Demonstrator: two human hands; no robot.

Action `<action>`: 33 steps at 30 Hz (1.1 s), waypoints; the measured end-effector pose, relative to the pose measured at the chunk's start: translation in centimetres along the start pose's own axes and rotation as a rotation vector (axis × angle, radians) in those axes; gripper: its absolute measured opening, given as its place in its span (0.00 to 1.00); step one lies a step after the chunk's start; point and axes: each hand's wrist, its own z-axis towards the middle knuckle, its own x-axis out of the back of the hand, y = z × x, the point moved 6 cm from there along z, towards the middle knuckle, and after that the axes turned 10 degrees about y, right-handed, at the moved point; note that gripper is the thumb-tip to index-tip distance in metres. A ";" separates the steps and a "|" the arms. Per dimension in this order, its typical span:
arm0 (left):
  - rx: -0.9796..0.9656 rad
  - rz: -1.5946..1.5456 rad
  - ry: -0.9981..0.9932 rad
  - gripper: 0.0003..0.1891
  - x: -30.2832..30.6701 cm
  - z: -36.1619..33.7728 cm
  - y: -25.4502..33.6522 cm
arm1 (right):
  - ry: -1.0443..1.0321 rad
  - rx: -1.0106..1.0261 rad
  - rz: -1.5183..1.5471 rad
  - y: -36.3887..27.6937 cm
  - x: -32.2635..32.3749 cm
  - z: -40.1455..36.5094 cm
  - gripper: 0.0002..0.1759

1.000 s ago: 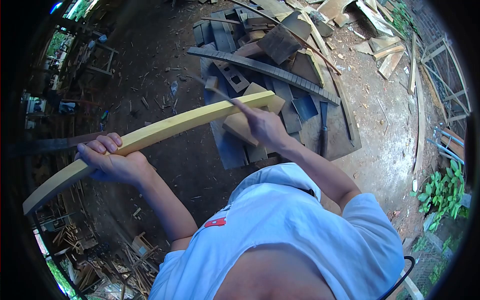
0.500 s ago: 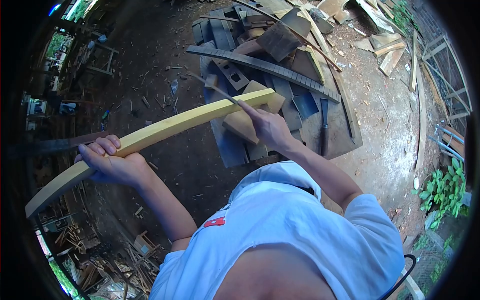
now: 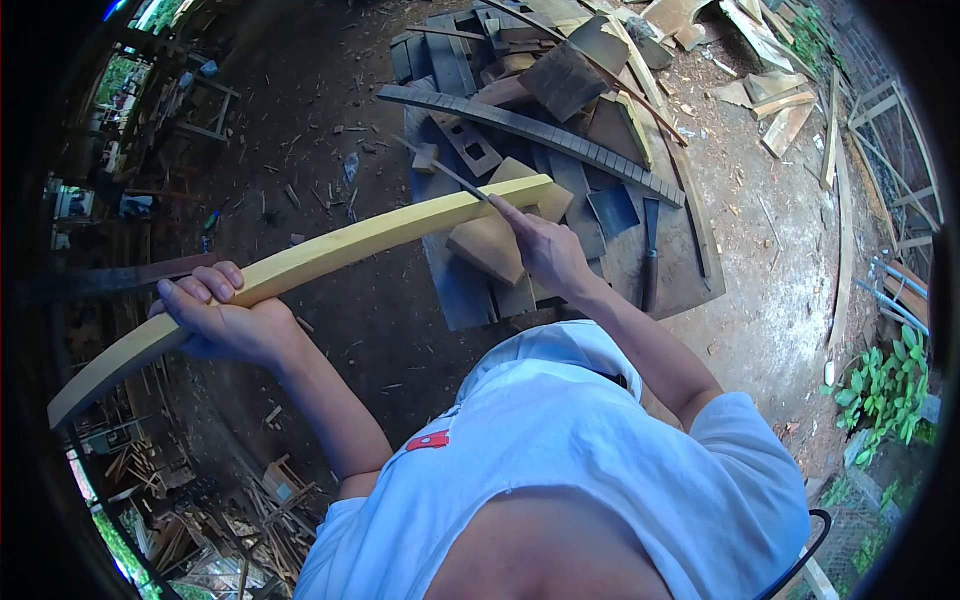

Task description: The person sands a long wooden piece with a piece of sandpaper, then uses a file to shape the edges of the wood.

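Observation:
A long, curved, pale yellow wooden piece (image 3: 340,243) reaches from the far left to above the work surface. My left hand (image 3: 225,315) is wrapped round it near its left part. My right hand (image 3: 545,248) grips a thin, dark, blade-like tool (image 3: 445,172), its index finger stretched along it. The tool crosses the wooden piece near its right end and appears to rest on it. The tool's handle is hidden in my right hand. Below that end lie brown wooden blocks (image 3: 485,245).
The low work surface (image 3: 690,285) bears a long slotted strip (image 3: 530,127), a chisel (image 3: 650,255), a dark metal plate (image 3: 613,210) and stacked boards. Wood scraps (image 3: 785,115) lie at the upper right. A green plant (image 3: 885,385) stands at the right.
My right hand and the thin tool have shifted slightly to the right along the wooden piece. My left hand keeps its grip, nearly unmoved.

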 end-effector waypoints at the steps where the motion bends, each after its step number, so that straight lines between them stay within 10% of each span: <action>1: 0.003 0.001 -0.001 0.11 0.1 0.0 -0.1 | -0.001 -0.003 -0.001 1.0 -0.3 -0.2 0.33; 6: -0.009 0.021 0.024 0.11 0.5 0.0 0.1 | -0.123 -0.299 -0.282 11.2 -1.8 0.0 0.33; 13: -0.009 0.020 0.038 0.11 0.5 -0.2 0.3 | -0.104 -0.069 -0.013 0.8 -0.3 -0.2 0.35; 19: -0.016 0.017 0.023 0.10 0.5 -0.3 0.4 | -0.095 -0.277 -0.258 12.4 -2.6 -0.8 0.36; 25: 0.000 -0.019 -0.035 0.12 0.5 0.2 -0.1 | -0.074 -0.069 -0.106 1.9 -0.7 -0.7 0.37; 33: -0.002 -0.018 0.015 0.10 0.4 -0.6 0.5 | -0.113 -0.265 -0.270 10.1 -1.5 -0.2 0.30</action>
